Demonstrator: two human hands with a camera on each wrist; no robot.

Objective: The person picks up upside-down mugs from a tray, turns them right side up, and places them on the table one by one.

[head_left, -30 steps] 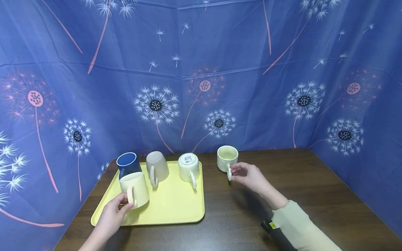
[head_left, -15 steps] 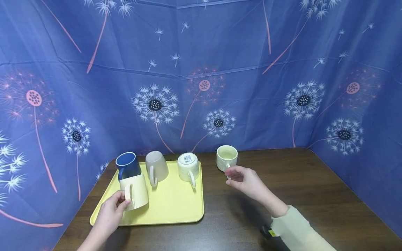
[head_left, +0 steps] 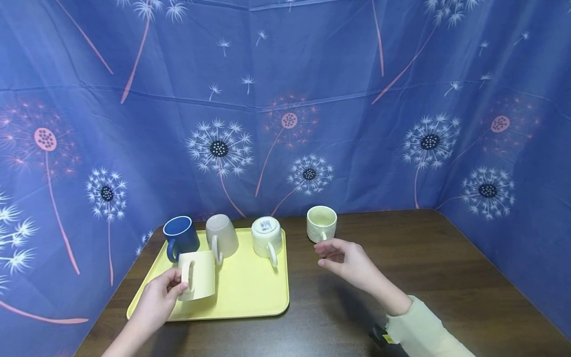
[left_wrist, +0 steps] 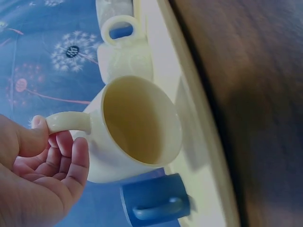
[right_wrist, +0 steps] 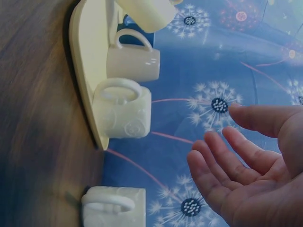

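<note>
My left hand (head_left: pixel 156 297) pinches the handle of a cream mug (head_left: pixel 200 275) between thumb and fingers. Held over the yellow tray (head_left: pixel 250 302), this mug has its mouth turned downward; the left wrist view looks into its hollow inside. Close behind it on the tray stands a blue mug (head_left: pixel 185 240). A grey mug (head_left: pixel 223 235) and a white mug (head_left: pixel 266 238) with a label on its base sit there upside down. To the right, on the table, a pale green mug (head_left: pixel 318 230) stands upright. My right hand (head_left: pixel 352 263) hovers before its handle, fingers loosely bent around nothing.
The dark wooden table (head_left: pixel 446 263) backs onto a blue dandelion-print cloth (head_left: pixel 357 148), which also rises along both sides. A small black item with a yellow tag (head_left: pixel 387 338) shows by the right sleeve (head_left: pixel 424 327).
The right hand has come away from the pale green mug's handle, toward me. The cream mug in my left hand has shifted slightly right and its tilt has changed.
</note>
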